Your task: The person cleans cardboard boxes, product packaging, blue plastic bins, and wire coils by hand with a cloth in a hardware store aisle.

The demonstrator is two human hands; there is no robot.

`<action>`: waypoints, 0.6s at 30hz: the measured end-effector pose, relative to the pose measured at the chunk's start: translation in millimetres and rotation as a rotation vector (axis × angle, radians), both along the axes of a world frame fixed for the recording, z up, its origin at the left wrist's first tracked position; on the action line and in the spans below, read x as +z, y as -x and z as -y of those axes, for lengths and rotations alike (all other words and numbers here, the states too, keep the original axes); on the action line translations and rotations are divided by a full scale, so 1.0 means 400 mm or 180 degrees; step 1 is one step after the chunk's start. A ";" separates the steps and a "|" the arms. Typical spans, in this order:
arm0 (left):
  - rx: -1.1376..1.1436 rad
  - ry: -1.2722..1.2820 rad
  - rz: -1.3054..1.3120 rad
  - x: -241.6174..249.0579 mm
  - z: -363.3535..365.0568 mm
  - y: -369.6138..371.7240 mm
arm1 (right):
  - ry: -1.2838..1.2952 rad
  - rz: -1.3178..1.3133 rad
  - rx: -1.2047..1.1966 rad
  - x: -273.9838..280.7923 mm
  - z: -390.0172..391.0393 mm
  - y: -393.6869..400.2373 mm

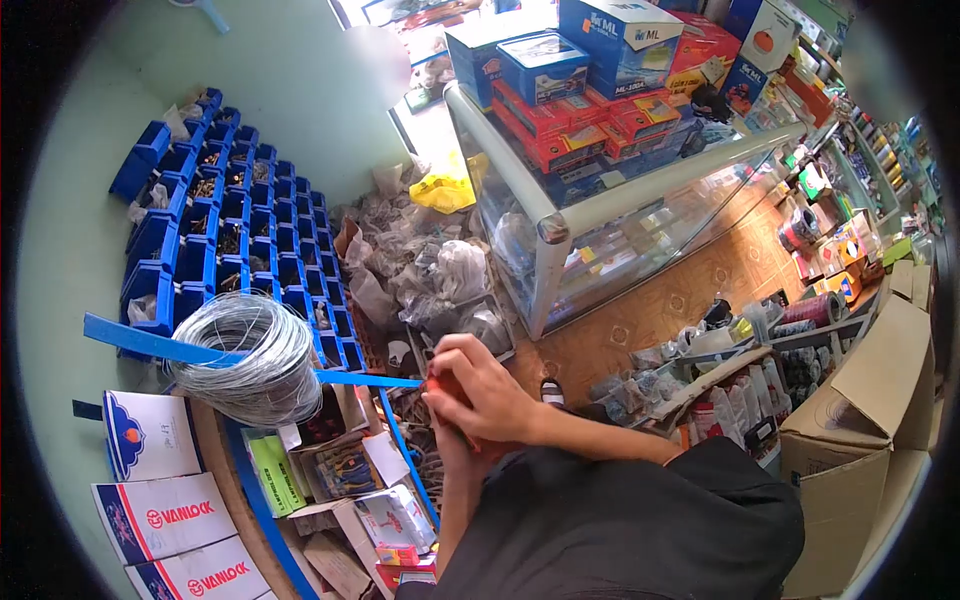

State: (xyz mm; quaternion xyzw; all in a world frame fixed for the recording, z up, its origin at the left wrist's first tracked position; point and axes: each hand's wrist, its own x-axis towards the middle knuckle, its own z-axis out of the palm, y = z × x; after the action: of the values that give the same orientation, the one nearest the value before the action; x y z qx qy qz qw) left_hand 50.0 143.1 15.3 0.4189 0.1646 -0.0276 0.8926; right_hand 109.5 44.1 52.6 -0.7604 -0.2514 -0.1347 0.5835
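Orange-red object (452, 386), its shape mostly covered by fingers, sits between the person's two hands, just in front of the dark-clothed body. From where I stand, the right hand (490, 395) closes over it from above, fingers curled and bent around it, with orange showing between them. The left hand (455, 462) is beneath, largely hidden by the right, so I cannot tell how tightly it is closed. A flat, bright blue strip (370, 379) reaches from the object's near end to a round coil of silvery metal wire (250, 365). Behind the coil, blue plastic bins (233, 205) line the pale green wall (290, 60); white VANLOCK cartons (160, 520) lie nearby.
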 end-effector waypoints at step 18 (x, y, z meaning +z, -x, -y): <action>0.0253 -0.1559 0.0590 -0.070 -0.073 -0.064 | -0.0310 0.1169 0.0398 -0.030 -0.031 0.002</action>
State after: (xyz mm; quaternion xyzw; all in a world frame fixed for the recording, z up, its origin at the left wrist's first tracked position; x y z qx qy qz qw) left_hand 75.5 172.2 -12.7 0.6163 0.1003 0.0866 0.7763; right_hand 108.8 56.4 40.6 -0.6768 -0.3935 -0.2467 0.5712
